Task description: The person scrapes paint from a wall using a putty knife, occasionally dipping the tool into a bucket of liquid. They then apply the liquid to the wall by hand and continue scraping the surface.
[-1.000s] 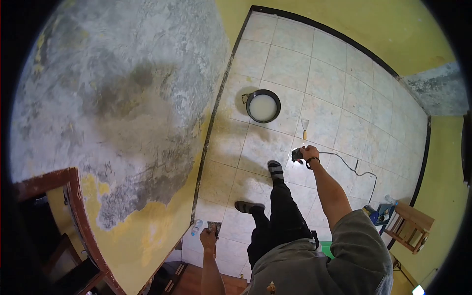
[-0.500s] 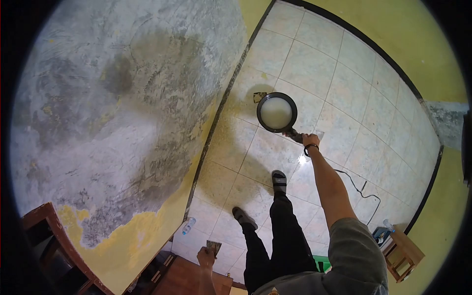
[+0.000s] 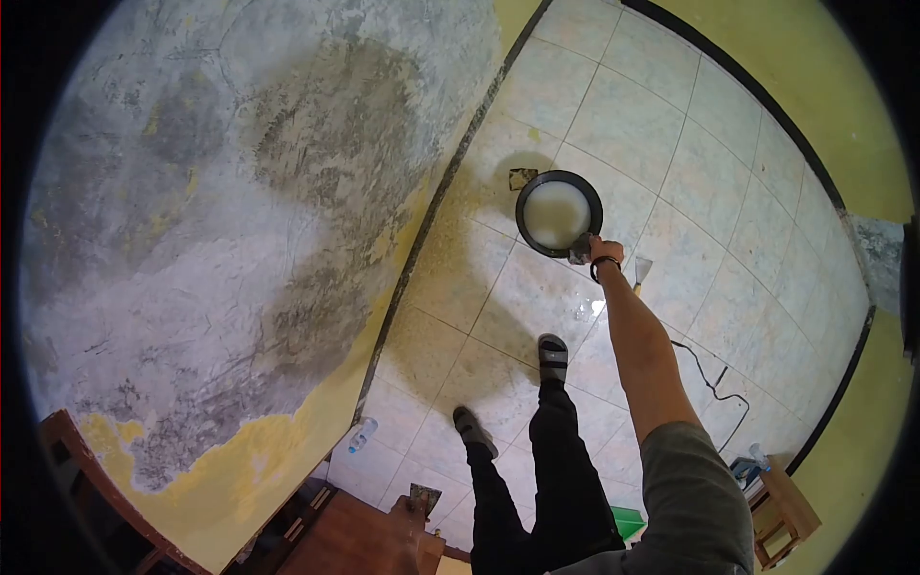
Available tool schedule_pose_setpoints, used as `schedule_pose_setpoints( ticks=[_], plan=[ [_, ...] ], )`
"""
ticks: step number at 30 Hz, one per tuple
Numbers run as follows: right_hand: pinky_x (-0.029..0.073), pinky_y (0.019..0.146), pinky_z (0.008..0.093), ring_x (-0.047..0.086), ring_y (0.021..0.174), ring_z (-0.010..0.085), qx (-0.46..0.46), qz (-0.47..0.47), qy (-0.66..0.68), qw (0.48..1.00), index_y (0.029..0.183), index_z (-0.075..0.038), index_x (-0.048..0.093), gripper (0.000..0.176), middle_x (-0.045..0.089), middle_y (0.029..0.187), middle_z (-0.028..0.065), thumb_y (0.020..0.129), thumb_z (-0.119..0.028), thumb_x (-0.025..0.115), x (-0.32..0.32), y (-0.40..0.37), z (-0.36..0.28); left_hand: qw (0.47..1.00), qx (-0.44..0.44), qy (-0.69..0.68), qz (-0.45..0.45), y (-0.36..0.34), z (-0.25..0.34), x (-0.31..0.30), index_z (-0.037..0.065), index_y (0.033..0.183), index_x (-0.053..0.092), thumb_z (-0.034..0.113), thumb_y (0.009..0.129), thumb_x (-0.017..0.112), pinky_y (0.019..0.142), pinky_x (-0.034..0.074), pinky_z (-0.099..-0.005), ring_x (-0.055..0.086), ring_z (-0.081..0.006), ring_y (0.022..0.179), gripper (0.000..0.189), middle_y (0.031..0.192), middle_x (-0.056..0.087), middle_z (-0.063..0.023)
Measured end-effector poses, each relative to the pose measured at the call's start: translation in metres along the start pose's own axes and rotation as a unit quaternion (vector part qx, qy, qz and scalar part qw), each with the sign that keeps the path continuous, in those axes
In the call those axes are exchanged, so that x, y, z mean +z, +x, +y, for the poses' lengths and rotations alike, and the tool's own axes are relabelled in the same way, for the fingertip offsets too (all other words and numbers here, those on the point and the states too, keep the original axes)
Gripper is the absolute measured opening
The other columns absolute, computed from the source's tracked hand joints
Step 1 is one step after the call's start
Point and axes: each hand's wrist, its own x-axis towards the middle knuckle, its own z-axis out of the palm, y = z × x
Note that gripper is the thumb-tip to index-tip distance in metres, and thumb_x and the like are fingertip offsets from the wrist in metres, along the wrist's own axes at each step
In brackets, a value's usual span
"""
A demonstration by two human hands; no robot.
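A black bucket (image 3: 523, 233) of cloudy whitish water stands on the tiled floor in front of me. My right hand (image 3: 606, 250), with a dark band at the wrist, is at the bucket's near rim, closed around a dark grey wad (image 3: 580, 250); I cannot tell whether it is cloth or sponge. Down at the lower left, my left hand (image 3: 410, 513) grips a small square flat piece (image 3: 424, 495), dark and mottled. A similar dark square piece (image 3: 522, 179) lies on the floor beside the bucket. Right of my right wrist rests a scraper (image 3: 643, 272) with a yellow handle.
A patchy, partly damp grey wall (image 3: 220, 249) rises on the left. Brown wooden furniture (image 3: 331, 541) is at lower left, near a plastic bottle (image 3: 362, 434). A black cable (image 3: 704, 376) crosses the floor on the right, toward a small wooden stool (image 3: 786, 513).
My right hand has moved closer to the bucket with the grey wad, now at its rim. The scraper on the floor shows more fully. The whole view has shifted slightly.
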Motion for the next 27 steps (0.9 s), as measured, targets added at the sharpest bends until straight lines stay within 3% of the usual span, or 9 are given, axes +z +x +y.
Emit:
schedule_pose_setpoints(
  ticks=[2, 4, 7, 10, 11, 15, 22, 26, 27],
  plan=[
    [0.052, 0.073, 0.0358, 0.067, 0.073, 0.0279, 0.021, 0.096, -0.048, 0.994, 0.072, 0.002, 0.068, 0.039, 0.066, 0.066, 0.0163, 0.072, -0.037, 0.062, 0.013, 0.010, 0.013, 1.000, 0.016, 0.005, 0.009, 0.009, -0.004, 0.008, 0.000, 0.085, 0.059, 0.051, 0.084, 0.056, 0.058, 0.048, -0.0367, 0.065, -0.0251, 0.062, 0.051, 0.065, 0.065, -0.0117],
    [0.052, 0.071, 0.0349, 0.067, 0.070, 0.0275, 0.035, 0.054, -0.047, 0.997, 0.076, 0.002, 0.068, 0.043, 0.066, 0.068, 0.0161, 0.072, -0.040, 0.063, 0.022, 0.029, 0.027, 0.999, 0.034, 0.008, 0.018, 0.017, 0.004, 0.013, 0.000, 0.085, 0.059, 0.050, 0.084, 0.057, 0.058, 0.048, -0.0372, 0.065, -0.0259, 0.063, 0.051, 0.065, 0.065, -0.0126],
    [0.051, 0.074, 0.0381, 0.066, 0.082, 0.0309, -0.054, -0.030, -0.011, 0.998, 0.085, 0.003, 0.068, 0.054, 0.067, 0.085, 0.0191, 0.068, -0.048, 0.066, 0.032, 0.035, 0.037, 0.999, -0.008, -0.030, -0.020, 0.021, 0.008, 0.020, -0.002, 0.081, 0.059, 0.048, 0.081, 0.061, 0.057, 0.048, -0.0393, 0.064, -0.0299, 0.063, 0.050, 0.068, 0.065, -0.0161],
    [0.050, 0.077, 0.0386, 0.066, 0.086, 0.0294, -0.025, 0.047, -0.098, 0.994, 0.085, 0.002, 0.068, 0.056, 0.067, 0.086, 0.0183, 0.065, -0.051, 0.068, 0.041, 0.025, 0.036, 0.999, 0.028, -0.039, 0.025, 0.035, -0.020, 0.043, -0.002, 0.075, 0.058, 0.045, 0.078, 0.066, 0.055, 0.047, -0.0406, 0.063, -0.0316, 0.061, 0.048, 0.067, 0.063, -0.0182],
    [0.049, 0.083, 0.0408, 0.062, 0.095, 0.0345, -0.025, -0.021, -0.087, 0.996, 0.099, 0.007, 0.059, 0.069, 0.063, 0.101, 0.0251, 0.066, -0.053, 0.069, 0.033, 0.018, 0.034, 0.998, 0.048, -0.002, 0.043, 0.032, -0.019, 0.044, -0.002, 0.073, 0.057, 0.043, 0.077, 0.067, 0.055, 0.047, -0.0406, 0.063, -0.0315, 0.060, 0.046, 0.065, 0.062, -0.0179],
    [0.047, 0.087, 0.0428, 0.058, 0.103, 0.0387, -0.008, -0.031, -0.033, 0.999, 0.116, 0.004, 0.038, 0.083, 0.058, 0.108, 0.0286, 0.065, -0.052, 0.072, 0.054, 0.020, 0.041, 0.998, 0.044, -0.024, 0.025, 0.044, -0.032, 0.058, -0.002, 0.072, 0.057, 0.040, 0.077, 0.069, 0.054, 0.046, -0.0407, 0.062, -0.0312, 0.059, 0.044, 0.062, 0.061, -0.0169],
    [0.047, 0.088, 0.0436, 0.056, 0.103, 0.0408, -0.048, 0.034, -0.034, 0.998, 0.118, 0.007, 0.040, 0.088, 0.055, 0.111, 0.0297, 0.065, -0.057, 0.070, 0.068, -0.003, 0.057, 0.995, 0.094, -0.013, 0.027, 0.034, 0.005, 0.041, -0.004, 0.072, 0.057, 0.035, 0.079, 0.068, 0.050, 0.047, -0.0381, 0.062, -0.0280, 0.052, 0.041, 0.057, 0.059, -0.0167],
    [0.045, 0.090, 0.0410, 0.055, 0.105, 0.0395, -0.162, 0.055, -0.116, 0.978, 0.116, 0.002, 0.050, 0.068, 0.059, 0.111, 0.0235, 0.072, -0.046, 0.068, 0.080, -0.033, 0.164, 0.988, 0.096, -0.117, 0.018, 0.016, 0.030, 0.019, -0.005, 0.071, 0.056, 0.029, 0.080, 0.069, 0.044, 0.046, -0.0343, 0.061, -0.0232, 0.048, 0.038, 0.058, 0.059, -0.0164],
    [0.045, 0.089, 0.0375, 0.057, 0.105, 0.0327, -0.101, -0.024, -0.112, 0.988, 0.118, -0.001, 0.051, 0.058, 0.060, 0.112, 0.0181, 0.074, -0.036, 0.068, 0.076, -0.048, 0.186, 0.979, 0.102, -0.172, 0.023, 0.016, 0.028, 0.016, -0.005, 0.071, 0.056, 0.028, 0.080, 0.069, 0.042, 0.046, -0.0330, 0.061, -0.0217, 0.048, 0.037, 0.059, 0.060, -0.0161]
  ],
)
